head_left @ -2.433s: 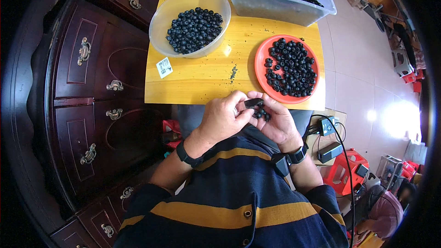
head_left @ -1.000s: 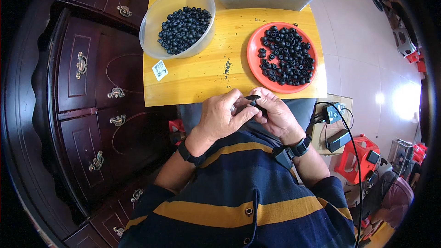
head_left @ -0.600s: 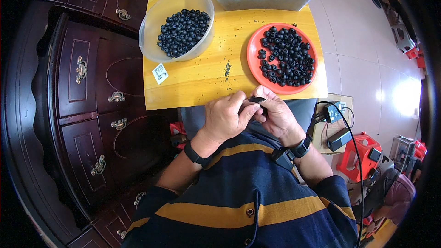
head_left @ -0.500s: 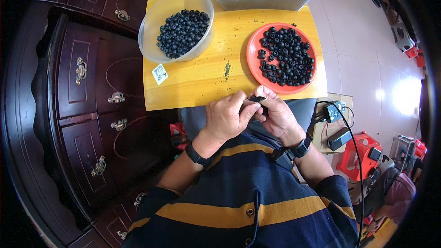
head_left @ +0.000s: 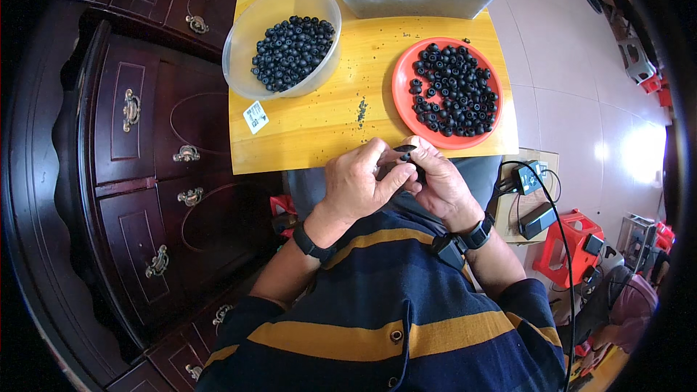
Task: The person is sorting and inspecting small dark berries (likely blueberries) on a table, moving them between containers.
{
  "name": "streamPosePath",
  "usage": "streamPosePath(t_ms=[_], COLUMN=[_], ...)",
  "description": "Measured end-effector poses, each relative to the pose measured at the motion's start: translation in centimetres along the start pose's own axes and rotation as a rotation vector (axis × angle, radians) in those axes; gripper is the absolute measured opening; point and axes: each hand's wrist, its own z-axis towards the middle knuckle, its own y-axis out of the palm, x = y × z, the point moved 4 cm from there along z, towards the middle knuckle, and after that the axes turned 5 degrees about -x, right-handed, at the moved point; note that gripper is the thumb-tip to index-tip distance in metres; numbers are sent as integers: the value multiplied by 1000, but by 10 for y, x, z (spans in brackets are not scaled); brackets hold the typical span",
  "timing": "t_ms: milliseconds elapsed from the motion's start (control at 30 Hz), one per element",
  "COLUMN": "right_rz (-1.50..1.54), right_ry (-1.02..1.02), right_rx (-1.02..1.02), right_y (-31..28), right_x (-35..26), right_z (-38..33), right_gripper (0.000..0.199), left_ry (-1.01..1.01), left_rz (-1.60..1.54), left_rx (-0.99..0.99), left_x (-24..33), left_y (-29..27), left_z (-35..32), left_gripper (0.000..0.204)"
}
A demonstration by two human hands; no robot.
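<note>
In front of my body, at the table's near edge, both hands meet fingertip to fingertip. My left hand (head_left: 354, 180) is closed on a small dark knife; its blade (head_left: 404, 149) points right, and the handle is hidden by my fingers. Just below the blade sits a small black round part (head_left: 406, 158), pinched in the fingers of my right hand (head_left: 444, 185), with my left thumb against it. Beyond my right hand, a red plate (head_left: 401, 112) carries many similar black parts with holes. More of them fill a clear round tub (head_left: 239, 69) at the left.
A clear rectangular bin (head_left: 406, 1) heaped with black parts stands at the table's far side. Dark shavings (head_left: 361, 112) and a white label (head_left: 255, 117) lie on the yellow table (head_left: 305, 141). Dark drawers (head_left: 138, 152) flank the left; a cable (head_left: 557, 225) and red stool (head_left: 563, 247) are at right.
The knife blade has shifted slightly up and left between my fingers, and the small black part now shows beneath it. My hands otherwise stay in place.
</note>
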Motion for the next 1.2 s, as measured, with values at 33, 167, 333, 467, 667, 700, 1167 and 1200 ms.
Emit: streamPosePath(t_ms=[33,167,333,467,667,700,1167,1200], right_rz=[0,20,68,83,70,64,59,61], right_ry=[0,18,49,37,8,-4,37,41], right_rx=[0,14,-38,-64,-62,-40,17,-6], right_y=[0,4,-4,-11,-9,-7,-7,-8], right_x=[0,1,6,9,9,8,8,9], right_z=[-1,-4,-1,1,1,0,0,1], right_gripper=[13,11,11,11,11,11,11,11], left_ry=[-1,-9,2,-2,61,42,27,36], left_rz=[6,15,38,30,192,154,148,139], left_rx=[-9,-24,-9,-1,4,0,-56,-42], left_x=[1,-1,-3,-8,-9,-10,-8,-9], left_y=[1,3,5,8,11,10,6,8], left_z=[0,0,-1,-3,-5,-5,-3,-4], left_gripper=[39,39,37,39,41,41,42,41])
